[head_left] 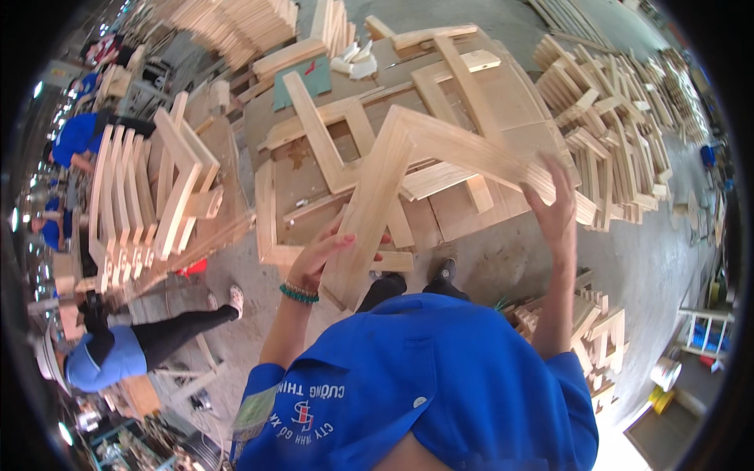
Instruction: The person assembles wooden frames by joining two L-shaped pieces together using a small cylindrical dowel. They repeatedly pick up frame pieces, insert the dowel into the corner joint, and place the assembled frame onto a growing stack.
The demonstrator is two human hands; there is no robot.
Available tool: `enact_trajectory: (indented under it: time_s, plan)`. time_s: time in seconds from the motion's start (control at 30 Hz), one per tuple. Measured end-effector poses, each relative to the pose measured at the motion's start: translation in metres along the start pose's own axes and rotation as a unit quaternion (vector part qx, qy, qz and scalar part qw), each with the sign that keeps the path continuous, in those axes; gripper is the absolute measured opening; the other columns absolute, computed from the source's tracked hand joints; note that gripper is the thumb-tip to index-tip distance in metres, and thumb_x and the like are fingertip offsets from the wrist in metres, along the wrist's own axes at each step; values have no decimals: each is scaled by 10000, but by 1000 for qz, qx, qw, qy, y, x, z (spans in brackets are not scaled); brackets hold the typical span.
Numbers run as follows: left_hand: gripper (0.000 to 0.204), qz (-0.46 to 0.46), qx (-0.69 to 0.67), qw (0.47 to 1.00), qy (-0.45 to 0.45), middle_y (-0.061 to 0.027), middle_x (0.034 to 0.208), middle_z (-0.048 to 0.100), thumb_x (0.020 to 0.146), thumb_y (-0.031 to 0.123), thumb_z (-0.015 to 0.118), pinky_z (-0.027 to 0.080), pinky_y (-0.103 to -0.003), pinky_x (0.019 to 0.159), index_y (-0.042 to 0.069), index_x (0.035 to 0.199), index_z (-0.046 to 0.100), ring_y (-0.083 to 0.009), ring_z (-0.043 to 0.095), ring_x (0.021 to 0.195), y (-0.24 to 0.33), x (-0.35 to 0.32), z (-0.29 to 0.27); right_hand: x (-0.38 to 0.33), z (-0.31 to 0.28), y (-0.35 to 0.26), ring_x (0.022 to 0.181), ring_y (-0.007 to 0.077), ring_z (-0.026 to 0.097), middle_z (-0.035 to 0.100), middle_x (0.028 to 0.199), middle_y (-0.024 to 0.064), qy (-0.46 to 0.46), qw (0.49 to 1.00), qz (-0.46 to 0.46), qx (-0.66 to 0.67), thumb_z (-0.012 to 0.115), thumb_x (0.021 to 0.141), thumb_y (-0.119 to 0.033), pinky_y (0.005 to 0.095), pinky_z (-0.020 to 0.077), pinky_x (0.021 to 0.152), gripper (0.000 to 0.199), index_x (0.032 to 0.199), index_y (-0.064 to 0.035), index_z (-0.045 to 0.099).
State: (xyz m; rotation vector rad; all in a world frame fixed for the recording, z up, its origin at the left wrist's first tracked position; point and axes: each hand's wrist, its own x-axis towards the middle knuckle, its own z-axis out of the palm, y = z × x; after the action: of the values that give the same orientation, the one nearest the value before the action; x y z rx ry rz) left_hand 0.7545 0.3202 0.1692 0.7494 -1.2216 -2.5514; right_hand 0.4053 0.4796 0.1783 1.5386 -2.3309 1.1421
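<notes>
- Angled wooden piece (387, 153) held in the air over the near part of the surface (528, 102); its corner points far, one leg runs down toward the near left, the other slopes away to the right.
- Far left, a row of wooden frames (122, 196) stands close together; nearer, a person (110, 357) in a blue top and pale hat is well apart from the work.
- Left forearm rises from the near edge, leaning slightly right, bare from the blue sleeve up, with a green bead bracelet (299, 293) at the wrist.
- Left hand (318, 253) grasps the piece's left leg near its lower end: thumb on the left side, fingers wrapped behind, with tips showing past the leg's right edge.
- Between the hands and beyond them, more wooden frames (314, 133) lie on the surface, some overlapping.
- Right forearm comes up almost straight from the near right, with the wrist below the piece's right leg.
- Right hand (556, 213) is raised at that leg, its fingers spread and slightly curved, thumb apart and toward the left; they look released, though blur hides whether they touch the wood.
- Far right, stacked wooden frames (609, 129) stand beyond the surface.
</notes>
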Motion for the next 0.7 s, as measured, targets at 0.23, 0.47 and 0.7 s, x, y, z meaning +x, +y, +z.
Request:
enact_trajectory:
  time_s: [0.23, 0.47, 0.7]
  plan:
    - [667, 22, 56, 998, -25, -263, 1175, 594, 874, 310, 607, 531, -376, 843, -26, 1394, 358, -278, 663, 917, -11, 20, 34, -2, -1, 63, 990, 316, 624, 645, 1051, 140, -175, 984, 33, -16, 829, 637, -193, 399, 493, 836, 677, 1245, -94, 548]
    - [683, -1, 83, 996, -15, -235, 1166, 610, 813, 230, 677, 518, -405, 871, -7, 1380, 379, -267, 655, 954, -15, 11, 47, -16, -15, 60, 930, 306, 626, 649, 967, 98, -152, 988, 37, 12, 847, 602, -172, 398, 492, 805, 575, 1116, -105, 597]
    - [588, 30, 194, 980, 20, -202, 1164, 619, 824, 116, 680, 507, -371, 897, -23, 1336, 429, -263, 650, 976, -36, 16, 56, -28, -38, 71, 875, 305, 598, 602, 926, 79, -70, 998, -9, -5, 819, 595, -136, 413, 478, 798, 586, 1138, -123, 599]
